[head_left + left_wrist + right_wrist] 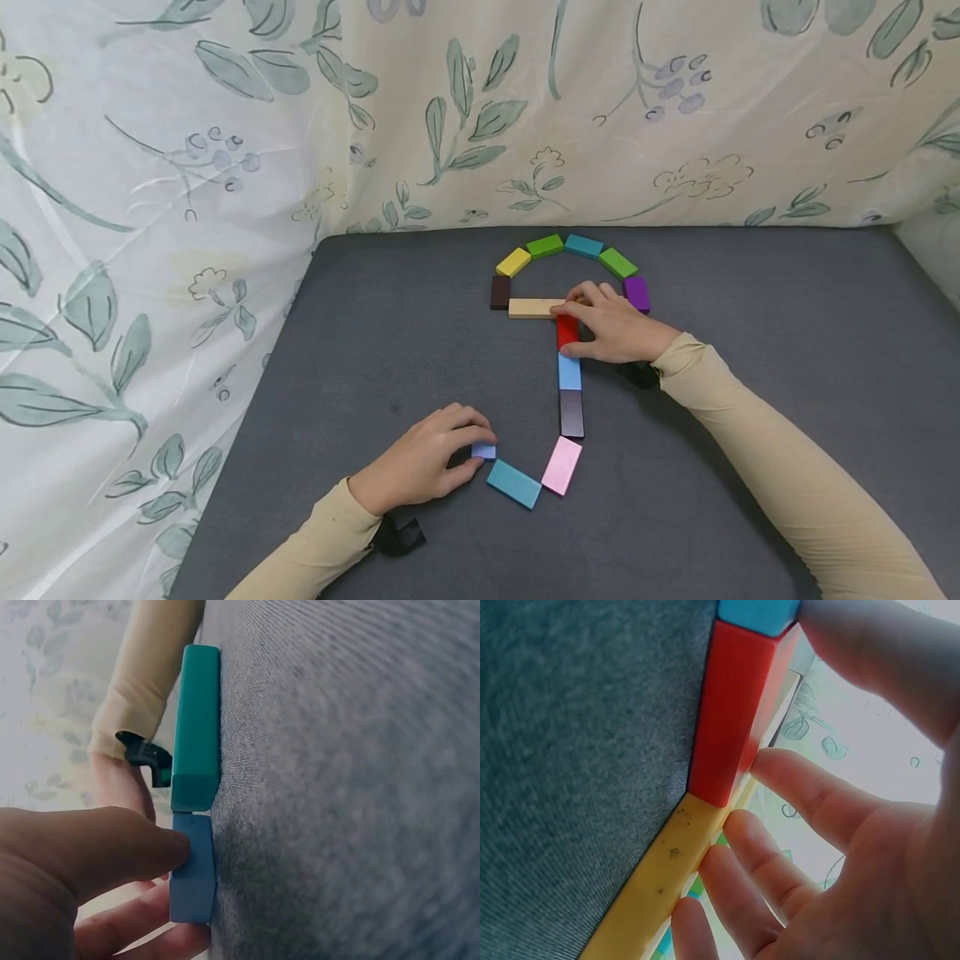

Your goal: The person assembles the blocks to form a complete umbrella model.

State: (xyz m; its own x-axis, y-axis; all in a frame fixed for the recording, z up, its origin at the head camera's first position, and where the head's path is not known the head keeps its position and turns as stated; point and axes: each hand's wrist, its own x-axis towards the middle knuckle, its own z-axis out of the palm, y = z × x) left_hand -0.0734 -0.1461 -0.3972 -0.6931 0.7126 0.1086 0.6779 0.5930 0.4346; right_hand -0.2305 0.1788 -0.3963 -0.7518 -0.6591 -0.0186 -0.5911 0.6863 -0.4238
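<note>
My left hand (423, 458) pinches a small periwinkle-blue block (484, 451) at the lower left end of a line of blocks. In the left wrist view its thumb presses that block (192, 862), which meets the end of a teal block (198, 727). My right hand (618, 325) lies over the junction of a red block (567, 332) and a plain wooden block (534, 308). Its fairly straight fingers touch these two, and its thumb is where the red block meets a light blue block (570, 372). Part of the wooden block is hidden under the hand.
Dark purple (572, 414) and pink (562, 467) blocks continue the line below. An arch of dark brown (500, 292), yellow (513, 262), green (544, 246), blue (583, 246) and purple (637, 294) blocks stands above. A floral cloth (465, 125) borders the grey surface (750, 375).
</note>
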